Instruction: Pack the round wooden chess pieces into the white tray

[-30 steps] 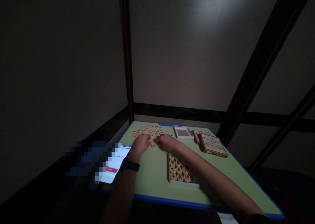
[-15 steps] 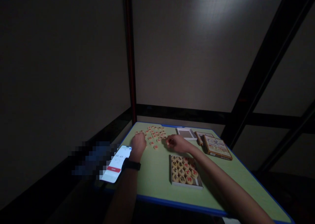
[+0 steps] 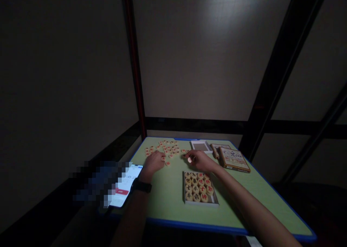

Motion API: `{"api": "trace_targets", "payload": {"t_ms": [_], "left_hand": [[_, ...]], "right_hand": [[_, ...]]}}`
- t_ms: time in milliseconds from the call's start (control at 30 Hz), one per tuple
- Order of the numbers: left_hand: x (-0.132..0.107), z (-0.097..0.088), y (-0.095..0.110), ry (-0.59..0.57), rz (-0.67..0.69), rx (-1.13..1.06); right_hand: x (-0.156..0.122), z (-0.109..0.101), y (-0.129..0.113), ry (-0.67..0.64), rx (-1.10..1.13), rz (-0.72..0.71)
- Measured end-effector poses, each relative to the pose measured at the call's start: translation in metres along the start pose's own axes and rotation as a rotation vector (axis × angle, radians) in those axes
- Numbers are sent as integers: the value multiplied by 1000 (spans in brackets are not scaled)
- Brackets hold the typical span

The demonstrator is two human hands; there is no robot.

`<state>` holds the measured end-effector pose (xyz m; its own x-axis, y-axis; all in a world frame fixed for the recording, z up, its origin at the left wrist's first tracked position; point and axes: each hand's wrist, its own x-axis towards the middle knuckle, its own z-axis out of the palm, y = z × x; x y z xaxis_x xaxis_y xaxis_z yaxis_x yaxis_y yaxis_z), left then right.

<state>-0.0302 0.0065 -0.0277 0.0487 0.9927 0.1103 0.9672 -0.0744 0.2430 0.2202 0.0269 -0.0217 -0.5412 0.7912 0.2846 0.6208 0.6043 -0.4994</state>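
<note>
My right hand (image 3: 201,161) pinches a round wooden xiangqi piece (image 3: 189,160) with a red character, held over the table between the loose pieces and the box. At the near edge of the scattered xiangqi pieces (image 3: 169,148), my left hand (image 3: 154,162) is low over the table, its fingers closed on another piece (image 3: 163,159). One more red-marked piece (image 3: 168,164) lies just right of those fingertips. Closer to me, a shallow white box (image 3: 202,204) holds rows of larger-looking pieces with black and red characters. Its lower right corner shows bare bottom.
A lit phone (image 3: 121,191) with a running timer rests at the table's left edge. Toward the back right are a white box lid or tray (image 3: 208,150) and two printed boxes, the nearer box (image 3: 234,159) being larger. The green table (image 3: 165,207) has a blue rim.
My left hand has shifted toward me and right, off the left-hand pieces, with a piece now showing at its fingertips. My right hand has turned, exposing its piece. The camera view has shifted slightly.
</note>
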Motion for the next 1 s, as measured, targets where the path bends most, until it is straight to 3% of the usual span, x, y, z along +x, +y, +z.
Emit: {"api": "trace_targets", "payload": {"t_ms": [333, 733, 1000], "left_hand": [[4, 7, 1, 32, 45, 98], [7, 3, 15, 232, 169, -200], [5, 8, 23, 233, 194, -225]], "right_hand": [[-2, -6, -7, -3, -45, -44], [-1, -2, 1, 6, 102, 18], [3, 3, 15, 35, 129, 78]]}}
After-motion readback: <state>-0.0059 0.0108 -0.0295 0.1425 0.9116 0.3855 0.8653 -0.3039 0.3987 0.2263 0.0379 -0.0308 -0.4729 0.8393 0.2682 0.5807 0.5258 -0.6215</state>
